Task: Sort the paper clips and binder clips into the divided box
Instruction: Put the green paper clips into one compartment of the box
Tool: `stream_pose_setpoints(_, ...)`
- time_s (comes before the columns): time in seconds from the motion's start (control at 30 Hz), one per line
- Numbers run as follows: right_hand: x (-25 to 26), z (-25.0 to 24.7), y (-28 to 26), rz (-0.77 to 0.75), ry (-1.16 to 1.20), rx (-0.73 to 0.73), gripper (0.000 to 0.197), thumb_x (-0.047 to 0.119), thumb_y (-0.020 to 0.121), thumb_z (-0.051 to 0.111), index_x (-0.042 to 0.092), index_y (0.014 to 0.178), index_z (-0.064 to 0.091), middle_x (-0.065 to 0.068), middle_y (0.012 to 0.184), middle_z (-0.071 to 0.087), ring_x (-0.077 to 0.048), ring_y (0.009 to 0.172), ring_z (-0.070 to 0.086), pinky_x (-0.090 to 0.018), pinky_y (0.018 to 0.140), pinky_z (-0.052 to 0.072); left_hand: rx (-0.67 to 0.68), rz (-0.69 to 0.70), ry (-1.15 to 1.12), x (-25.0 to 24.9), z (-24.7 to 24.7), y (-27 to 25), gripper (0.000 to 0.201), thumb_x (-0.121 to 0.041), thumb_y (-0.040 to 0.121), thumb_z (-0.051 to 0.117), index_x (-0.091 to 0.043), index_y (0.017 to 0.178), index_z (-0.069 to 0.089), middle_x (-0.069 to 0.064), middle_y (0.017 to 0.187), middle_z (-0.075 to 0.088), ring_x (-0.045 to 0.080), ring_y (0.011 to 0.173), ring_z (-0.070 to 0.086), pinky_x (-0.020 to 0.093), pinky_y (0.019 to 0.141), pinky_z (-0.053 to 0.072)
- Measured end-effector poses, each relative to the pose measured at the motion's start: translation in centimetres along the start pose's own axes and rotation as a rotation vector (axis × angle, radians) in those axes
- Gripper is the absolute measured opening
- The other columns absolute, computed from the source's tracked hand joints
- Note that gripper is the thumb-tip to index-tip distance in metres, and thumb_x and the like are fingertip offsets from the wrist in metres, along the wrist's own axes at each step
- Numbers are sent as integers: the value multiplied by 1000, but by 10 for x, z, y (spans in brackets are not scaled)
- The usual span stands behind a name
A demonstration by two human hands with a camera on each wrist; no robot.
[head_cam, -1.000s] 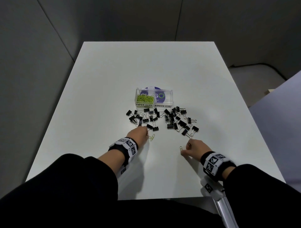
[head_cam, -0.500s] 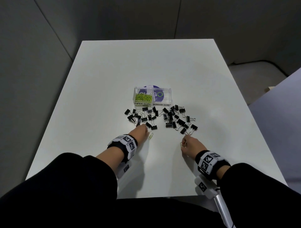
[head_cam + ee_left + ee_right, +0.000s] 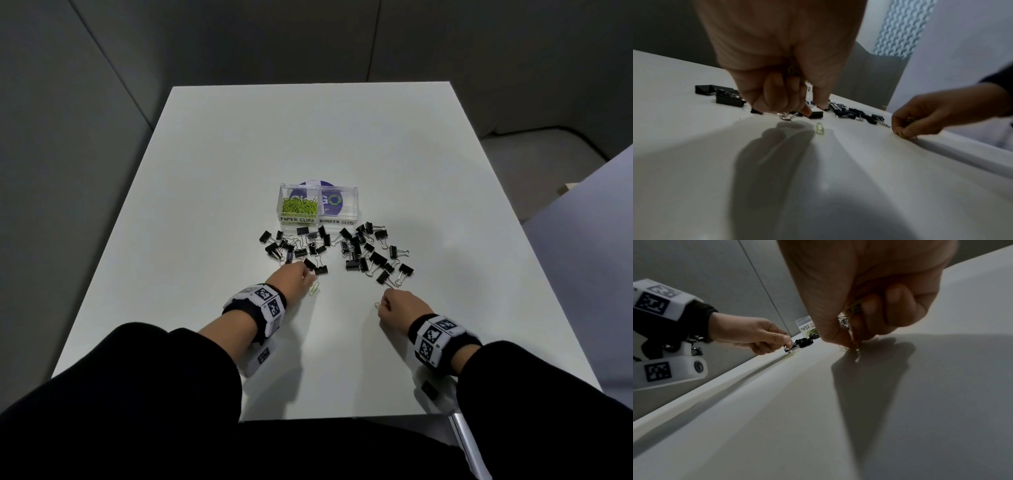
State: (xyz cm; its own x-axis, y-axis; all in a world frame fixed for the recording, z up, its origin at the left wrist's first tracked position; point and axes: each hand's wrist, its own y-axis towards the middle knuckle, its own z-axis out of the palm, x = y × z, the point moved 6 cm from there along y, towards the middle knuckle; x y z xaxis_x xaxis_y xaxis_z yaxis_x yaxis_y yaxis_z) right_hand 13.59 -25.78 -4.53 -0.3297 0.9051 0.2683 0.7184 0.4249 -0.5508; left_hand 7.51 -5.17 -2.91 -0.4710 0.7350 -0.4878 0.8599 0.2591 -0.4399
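Note:
A clear divided box [image 3: 352, 219] stands mid-table. Its left compartment holds green paper clips [image 3: 298, 206]. Several black binder clips [image 3: 356, 251] lie scattered in front of it. My left hand [image 3: 291, 277] is at the near edge of the left pile, with finger and thumb pinching a binder clip [image 3: 791, 347] by its wire [image 3: 786, 116]. One green paper clip [image 3: 314, 288] lies loose just right of that hand [image 3: 819, 128]. My right hand [image 3: 400, 305] pinches a paper clip [image 3: 377, 305] against the table, with more green clips [image 3: 854, 308] tucked under its curled fingers.
The white table [image 3: 308, 137] has bare surface behind the box and along both sides. The near edge runs just under my forearms. A grey wall is to the left, and a low grey surface is beyond the right edge.
The right hand has edged forward and its fingertips have closed on the paper clip. The left hand stays at the near binder clips.

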Motion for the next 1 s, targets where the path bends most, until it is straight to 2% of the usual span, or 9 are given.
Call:
stream_pose_setpoints(0.1,-1,0,0,-17,-27,52,10,21,90,42,13,84,42,-4,87,51,-23,79,48,-30,69,38,10,-38,99,-3,9,2,32,-36,90,55,-5,98,57,11,97,66,27,93,61,34,78,46)
stream_pose_setpoints(0.23,2,-5,1,-62,5,96,18,19,91,42,14,74,39,-4,79,49,-21,78,46,-30,68,34,64,-51,150,-6,20,8,26,-25,91,51,-7,73,51,9,79,61,30,85,60,36,75,47)
stream_pose_setpoints(0.37,16,-16,8,-128,24,105,14,14,91,40,10,78,40,-5,77,49,-21,77,45,-29,68,32,86,28,293,-2,18,6,26,-20,95,39,0,104,53,17,109,61,34,100,59,36,82,46)
stream_pose_setpoints(0.47,34,-24,17,-195,9,123,10,12,91,39,10,83,44,-6,85,53,-20,80,48,-28,71,35,87,74,413,11,16,2,29,-18,97,32,1,112,48,17,115,59,34,103,59,39,84,46)
stream_pose_setpoints(0.57,55,-32,26,-248,10,133,10,11,90,41,13,89,50,-6,89,55,-19,82,49,-27,71,35,59,128,360,20,10,0,26,-24,98,35,-4,109,46,14,107,61,33,96,60,38,78,46)
stream_pose_setpoints(0.67,74,-39,35,-278,25,120,14,12,91,41,9,94,54,-10,97,60,-19,85,50,-26,68,38,19,104,181,32,-4,1,30,-36,91,53,-11,106,45,7,99,61,28,90,60,32,70,41)
stream_pose_setpoints(0.8,99,-46,45,-313,49,127,31,9,93,37,10,118,55,-8,108,60,-14,81,50,-23,68,39,54,77,171,47,-8,3,38,-39,86,60,-12,110,47,7,103,63,25,90,60,32,74,44)
stream_pose_setpoints(0.9,124,-68,59,-359,76,31,31,10,95,36,11,120,54,-10,106,61,-11,63,49,-17,52,36,69,111,203,48,-5,6,29,-36,88,57,-14,107,51,5,106,64,24,94,60,31,77,44)
stream_pose_setpoints(1.0,154,-94,83,-403,53,-93,29,12,97,36,11,120,54,-12,114,62,-7,59,47,-16,54,39,124,151,256,47,-4,8,26,-35,91,53,-12,104,55,7,108,63,25,99,58,31,81,45)
